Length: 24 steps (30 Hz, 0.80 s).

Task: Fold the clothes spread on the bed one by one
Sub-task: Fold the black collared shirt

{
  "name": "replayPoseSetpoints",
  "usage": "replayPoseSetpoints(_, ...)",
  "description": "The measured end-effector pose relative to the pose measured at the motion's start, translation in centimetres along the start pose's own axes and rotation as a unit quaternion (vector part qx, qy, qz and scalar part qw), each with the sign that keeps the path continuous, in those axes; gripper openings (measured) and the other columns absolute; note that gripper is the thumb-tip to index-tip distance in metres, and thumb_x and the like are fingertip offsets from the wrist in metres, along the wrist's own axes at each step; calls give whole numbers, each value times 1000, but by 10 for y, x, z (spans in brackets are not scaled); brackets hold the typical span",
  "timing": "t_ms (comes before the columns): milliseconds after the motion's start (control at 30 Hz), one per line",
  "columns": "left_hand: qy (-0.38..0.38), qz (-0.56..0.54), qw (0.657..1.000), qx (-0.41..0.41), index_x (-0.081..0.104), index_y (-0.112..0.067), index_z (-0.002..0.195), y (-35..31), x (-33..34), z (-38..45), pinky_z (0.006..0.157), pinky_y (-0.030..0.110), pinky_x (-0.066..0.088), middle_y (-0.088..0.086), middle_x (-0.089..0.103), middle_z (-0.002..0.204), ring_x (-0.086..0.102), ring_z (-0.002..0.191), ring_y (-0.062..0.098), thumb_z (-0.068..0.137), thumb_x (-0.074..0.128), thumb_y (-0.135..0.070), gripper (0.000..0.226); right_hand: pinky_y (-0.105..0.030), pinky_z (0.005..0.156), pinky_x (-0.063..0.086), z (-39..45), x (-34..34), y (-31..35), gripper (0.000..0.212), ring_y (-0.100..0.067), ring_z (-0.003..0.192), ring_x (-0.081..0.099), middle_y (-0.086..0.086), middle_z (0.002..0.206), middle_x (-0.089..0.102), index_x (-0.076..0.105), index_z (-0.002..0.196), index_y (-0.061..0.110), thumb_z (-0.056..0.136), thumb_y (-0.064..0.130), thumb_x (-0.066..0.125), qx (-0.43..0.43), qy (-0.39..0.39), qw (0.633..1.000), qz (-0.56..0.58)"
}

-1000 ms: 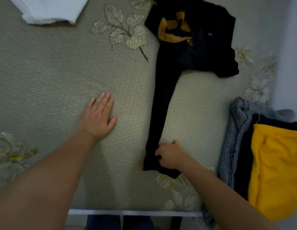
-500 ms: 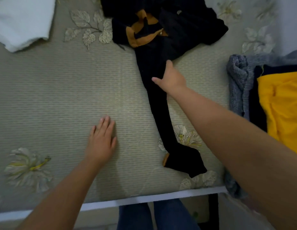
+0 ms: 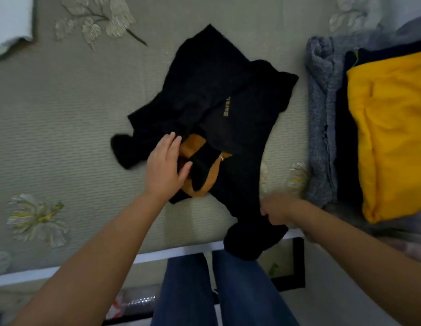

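A black garment with an orange-brown lining and small gold lettering lies crumpled on the bed near its front edge. One black sleeve hangs over the edge. My left hand rests flat with straight fingers on the garment's near left part, beside the orange lining. My right hand is blurred and grips the black sleeve at the bed's front edge.
A stack of folded clothes stands at the right: a grey knit, a dark piece and a yellow one on top. A white cloth lies at the far left corner. My legs in blue jeans stand at the bed's edge.
The black garment has been dragged toward the front edge. My left hand moved from the bare bed onto the garment. My right hand came back from the far part and now grips the sleeve.
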<state>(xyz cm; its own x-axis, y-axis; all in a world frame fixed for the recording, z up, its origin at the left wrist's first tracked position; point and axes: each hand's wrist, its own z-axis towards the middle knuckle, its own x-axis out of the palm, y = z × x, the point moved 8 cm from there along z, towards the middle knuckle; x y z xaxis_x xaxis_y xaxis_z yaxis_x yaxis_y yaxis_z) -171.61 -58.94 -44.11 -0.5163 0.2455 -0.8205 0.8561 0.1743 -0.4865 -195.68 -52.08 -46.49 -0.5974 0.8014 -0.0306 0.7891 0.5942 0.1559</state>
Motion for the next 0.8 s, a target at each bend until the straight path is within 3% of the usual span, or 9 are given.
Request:
replayPoseSetpoints(67,93,47,994,10,31,-10,140,-15,26,0,110,46,17,10,26,150,14,141,26,82,60,-43,73,-30,93,40,-9,13,-15,33,-27,113,52,-14,125,56,56,120,4,94,17,42,5,26,999,20)
replayPoseSetpoints(133,161,110,981,13,29,-17,141,-20,46,-5,110,51,10,6,19,152,2,142,25,80,58,-51,76,-29,85,41,-14,-9,-31,27,-27,104,57,-16,115,62,63,107,3,92,17,45,13,-44,995,91)
replayPoseSetpoints(267,111,100,989,-11,45,-9,131,-24,38,-10,109,54,13,14,32,146,15,139,32,80,66,-26,58,-35,87,39,-35,-115,-64,29,-33,105,54,-20,112,61,61,112,2,91,15,48,26,-397,903,162)
replayPoseSetpoints(333,-5,77,997,31,63,1,105,-34,19,-16,94,54,38,23,59,115,49,115,39,71,72,-10,37,-38,89,39,-49,-164,-61,30,-34,106,52,-20,112,59,60,115,3,89,17,51,6,-521,843,132)
replayPoseSetpoints(400,-98,54,987,114,67,0,75,-49,4,-35,66,40,51,18,65,76,59,79,33,72,61,-12,14,-39,93,37,-47,-200,-47,36,-31,113,48,-15,122,56,57,123,8,89,19,52,-31,-559,824,85)
replayPoseSetpoints(500,23,19,989,145,60,-3,62,-64,35,-63,50,27,48,11,59,60,59,59,26,79,57,-17,22,-40,103,30,-20,-224,-24,41,-26,130,33,-9,141,40,47,133,13,92,20,47,-66,-515,854,-1)
replayPoseSetpoints(567,175,32,984,22,60,-4,93,-59,72,-82,67,29,47,12,63,90,60,86,27,89,53,-24,21,-43,107,25,-7,-228,-25,48,-24,139,19,-8,150,25,38,139,15,92,19,47,-52,-489,871,-18)
replayPoseSetpoints(633,237,-41,957,-161,48,-6,119,-48,98,-98,80,30,42,13,56,115,53,106,26,94,43,-33,37,-47,107,23,-3,-229,-32,55,-25,141,11,-7,154,14,30,143,17,91,24,49,-33,-488,872,-21)
replayPoseSetpoints(800,49,-347,843,-408,49,0,115,-46,100,-89,82,25,39,16,58,116,54,108,28,91,54,-24,34,-44,95,30,-10,-252,-39,58,-33,124,37,-14,134,46,32,140,14,90,35,52,27,-512,857,-47)
